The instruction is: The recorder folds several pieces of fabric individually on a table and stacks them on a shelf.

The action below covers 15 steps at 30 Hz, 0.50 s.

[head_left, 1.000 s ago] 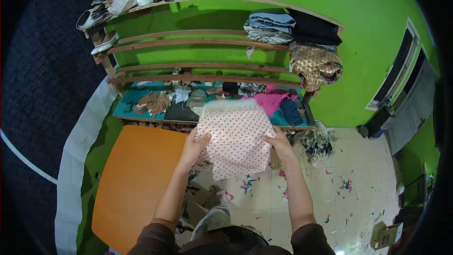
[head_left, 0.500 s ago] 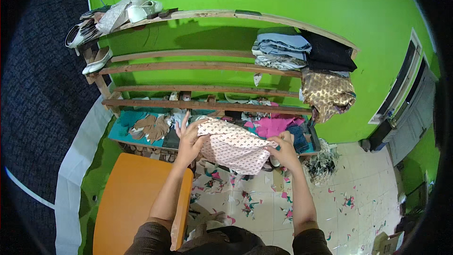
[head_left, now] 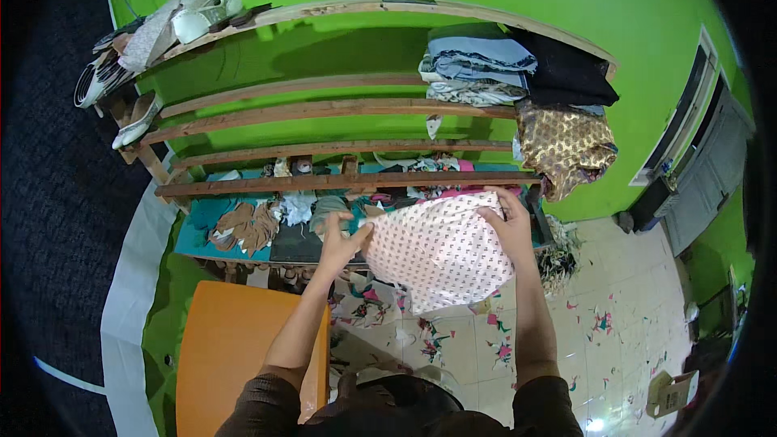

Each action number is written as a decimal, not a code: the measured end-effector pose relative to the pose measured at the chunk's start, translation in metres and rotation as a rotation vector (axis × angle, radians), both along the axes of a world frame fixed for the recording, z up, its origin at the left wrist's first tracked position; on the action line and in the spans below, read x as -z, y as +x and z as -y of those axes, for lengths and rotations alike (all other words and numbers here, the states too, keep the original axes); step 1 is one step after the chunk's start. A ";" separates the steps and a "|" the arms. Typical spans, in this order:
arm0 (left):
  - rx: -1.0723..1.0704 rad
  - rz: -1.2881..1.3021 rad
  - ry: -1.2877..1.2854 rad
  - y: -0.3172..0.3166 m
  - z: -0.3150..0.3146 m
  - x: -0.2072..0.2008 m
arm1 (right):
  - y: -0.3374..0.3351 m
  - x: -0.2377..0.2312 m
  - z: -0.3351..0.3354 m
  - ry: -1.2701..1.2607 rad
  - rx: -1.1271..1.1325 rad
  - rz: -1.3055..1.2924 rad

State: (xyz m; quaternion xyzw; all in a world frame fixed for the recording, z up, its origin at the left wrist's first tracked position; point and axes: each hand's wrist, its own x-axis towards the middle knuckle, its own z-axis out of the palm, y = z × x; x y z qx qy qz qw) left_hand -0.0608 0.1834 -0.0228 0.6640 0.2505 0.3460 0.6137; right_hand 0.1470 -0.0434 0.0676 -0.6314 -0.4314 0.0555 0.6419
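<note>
A pale pink cloth [head_left: 437, 255] with a small dark print hangs spread between my two hands, in front of the low shelf. My left hand [head_left: 341, 244] pinches its left edge between thumb and finger, the other fingers raised. At the upper right corner my right hand [head_left: 511, 222] grips the cloth, its thumb on the near face and the fingers partly behind it. Behind the cloth, the teal shelf board [head_left: 190, 231] carries several fabric scraps, among them a brown one [head_left: 243, 225] and a white one [head_left: 298, 205]. Part of that board is hidden by the cloth.
An orange table [head_left: 243, 348] stands at the lower left. Wooden rack rails [head_left: 340, 108] cross the green wall, bearing folded fabrics [head_left: 477, 61], a gold patterned cloth [head_left: 562, 146] and shoes [head_left: 139, 120]. Scraps litter the tiled floor [head_left: 615, 364]; a cardboard box [head_left: 670, 393] sits lower right.
The cloth has been lifted and turned, so its printed face is spread wider. My right hand has moved up and right; my left hand has shifted slightly right. The view has shifted too.
</note>
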 end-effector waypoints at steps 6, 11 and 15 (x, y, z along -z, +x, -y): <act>0.254 -0.232 0.945 0.055 0.059 -0.047 | 0.009 -0.014 -0.020 -0.339 -0.092 0.727; 0.277 -0.078 0.702 0.092 0.069 -0.057 | 0.019 -0.029 -0.036 -0.424 -0.335 0.381; 0.434 -0.102 0.422 0.105 0.059 -0.063 | 0.045 -0.033 -0.014 -0.440 -0.756 -0.033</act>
